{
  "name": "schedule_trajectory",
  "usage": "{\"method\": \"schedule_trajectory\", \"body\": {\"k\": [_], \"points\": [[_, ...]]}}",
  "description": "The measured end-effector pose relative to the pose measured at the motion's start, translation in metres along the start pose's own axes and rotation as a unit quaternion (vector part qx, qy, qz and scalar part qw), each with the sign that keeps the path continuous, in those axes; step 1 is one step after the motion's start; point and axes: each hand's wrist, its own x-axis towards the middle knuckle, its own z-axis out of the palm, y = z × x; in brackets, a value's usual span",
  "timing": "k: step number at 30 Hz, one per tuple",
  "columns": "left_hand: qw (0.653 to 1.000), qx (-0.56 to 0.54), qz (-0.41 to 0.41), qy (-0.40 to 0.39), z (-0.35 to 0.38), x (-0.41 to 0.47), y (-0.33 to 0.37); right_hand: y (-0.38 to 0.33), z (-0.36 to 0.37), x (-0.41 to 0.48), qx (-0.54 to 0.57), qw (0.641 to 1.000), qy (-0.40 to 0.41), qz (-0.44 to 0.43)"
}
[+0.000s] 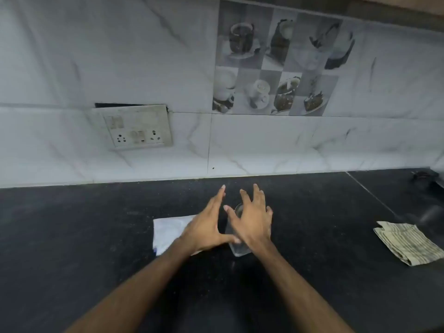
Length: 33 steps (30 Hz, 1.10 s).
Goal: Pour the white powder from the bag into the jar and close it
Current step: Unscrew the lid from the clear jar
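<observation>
A clear glass jar [237, 248] stands on the black counter [96, 236], mostly hidden behind my hands. A flat white bag [169, 231] lies on the counter just left of the jar, partly under my left wrist. My left hand [209, 227] hovers over the bag's right edge with its fingers spread and its thumb reaching toward the jar. My right hand [254, 219] is over the jar, fingers apart, holding nothing. I cannot tell whether the jar has a lid on it.
A folded striped cloth [406, 243] lies at the right of the counter. A dark object [425, 179] sits in the far right corner. A marble-tiled wall with a switch and socket plate [137, 127] rises behind the counter.
</observation>
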Motion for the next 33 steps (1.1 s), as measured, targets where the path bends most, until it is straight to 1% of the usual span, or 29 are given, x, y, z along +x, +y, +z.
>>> {"method": "schedule_trajectory", "body": {"k": [3,6,9,14,19,24,30,33], "points": [[0.993,-0.11,-0.023,-0.046,0.027,0.015,0.015,0.018,0.002,0.009,0.029,0.999,-0.033,0.008],[0.969,-0.242,-0.041,0.012,0.052,0.017,0.016,0.029,0.009,0.014,0.054,0.997,-0.054,0.005],[0.947,-0.306,-0.069,0.067,0.07,0.008,0.006,0.034,0.016,0.01,0.072,0.996,-0.045,-0.019],[0.945,-0.283,-0.098,0.129,0.079,-0.017,0.001,0.028,0.026,-0.005,0.098,0.994,-0.027,-0.047],[0.949,-0.251,-0.107,0.16,0.071,-0.053,0.001,0.007,0.035,-0.032,0.093,0.992,-0.034,-0.081],[0.947,-0.234,-0.12,0.183,0.061,-0.075,-0.002,-0.014,0.039,-0.052,0.11,0.989,-0.036,-0.096],[0.949,-0.214,-0.109,0.202,0.05,-0.067,0.007,-0.024,0.042,-0.059,0.12,0.989,-0.018,-0.088],[0.946,-0.244,-0.104,0.188,0.052,-0.072,-0.005,-0.026,0.044,-0.065,0.144,0.986,0.033,-0.075]]}}
